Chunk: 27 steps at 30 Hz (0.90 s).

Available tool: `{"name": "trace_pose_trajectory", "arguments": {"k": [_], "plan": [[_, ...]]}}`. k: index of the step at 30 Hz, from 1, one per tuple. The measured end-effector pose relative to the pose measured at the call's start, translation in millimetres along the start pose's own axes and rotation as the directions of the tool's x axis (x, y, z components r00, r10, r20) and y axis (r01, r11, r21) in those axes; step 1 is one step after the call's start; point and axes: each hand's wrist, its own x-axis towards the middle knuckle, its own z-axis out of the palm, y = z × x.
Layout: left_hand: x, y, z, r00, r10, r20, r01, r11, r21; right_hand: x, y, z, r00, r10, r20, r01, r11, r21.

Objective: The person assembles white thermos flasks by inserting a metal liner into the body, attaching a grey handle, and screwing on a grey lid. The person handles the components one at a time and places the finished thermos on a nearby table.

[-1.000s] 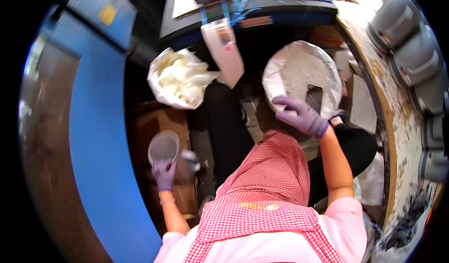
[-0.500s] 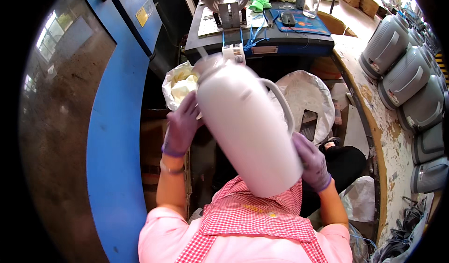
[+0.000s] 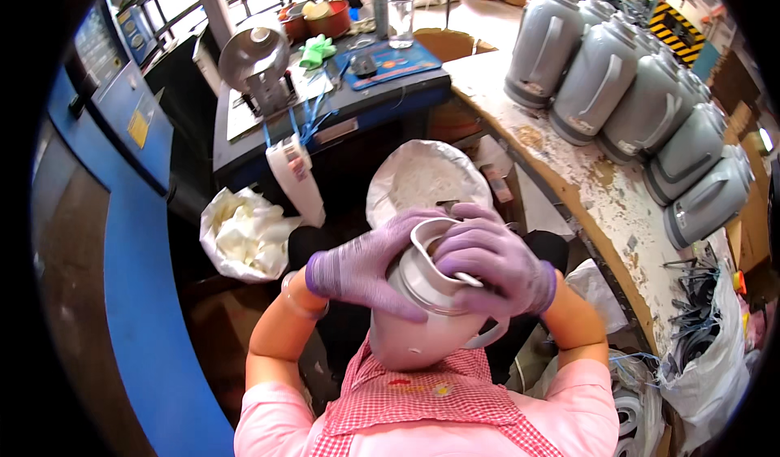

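Note:
A pale grey vacuum jug (image 3: 410, 331) stands in my lap against the checked apron, its spouted mouth facing up and its handle on the right. My left hand (image 3: 366, 266), in a purple glove, is wrapped round the left of the jug's neck. My gloved right hand (image 3: 497, 264) grips the neck from the right, with fingers bent over the rim and partly into the mouth. These fingers hide part of the opening, so anything under them cannot be made out.
Several grey jugs (image 3: 593, 79) stand on the worn bench (image 3: 561, 177) at the right. A white bag of pale pieces (image 3: 248, 242) lies at my left, a round white sack (image 3: 422, 177) ahead. A dark desk (image 3: 325, 128) holds a metal lamp-like dish (image 3: 253, 55). A blue panel (image 3: 134, 294) borders the left.
The jug has gone from tilted across my front to upright in my lap. Both hands have moved to its neck and mouth. The view has swung to the right.

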Motion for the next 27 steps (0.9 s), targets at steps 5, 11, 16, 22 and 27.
{"name": "trace_pose_trajectory", "arguments": {"k": [5, 11, 16, 22, 27], "plan": [[13.0, -12.1, 14.2, 0.995, -0.098, 0.008, 0.098, 0.987, -0.131, -8.4, 1.2, 13.6, 0.991, 0.136, 0.004, -0.135, 0.984, -0.114], [17.3, -27.6, 11.4, 0.968, -0.207, -0.143, 0.192, 0.975, -0.109, 12.9, 29.2, -0.7, 0.984, 0.169, -0.065, -0.172, 0.984, -0.044], [-2.2, -26.0, -1.0, 0.944, -0.284, -0.17, 0.249, 0.947, -0.203, 33.6, 34.3, -63.3, 0.672, 0.072, -0.737, -0.347, 0.91, -0.227], [-76.5, -11.5, -41.0, 0.802, -0.342, -0.489, 0.102, 0.886, -0.452, 55.4, 134.8, -143.0, 0.406, -0.374, -0.834, -0.422, 0.733, -0.534], [-126.3, -26.9, -19.1, 0.607, -0.173, -0.776, 0.105, 0.985, -0.138, 45.9, 345.0, -97.5, 0.595, 0.399, -0.698, -0.756, 0.573, -0.317]]}}
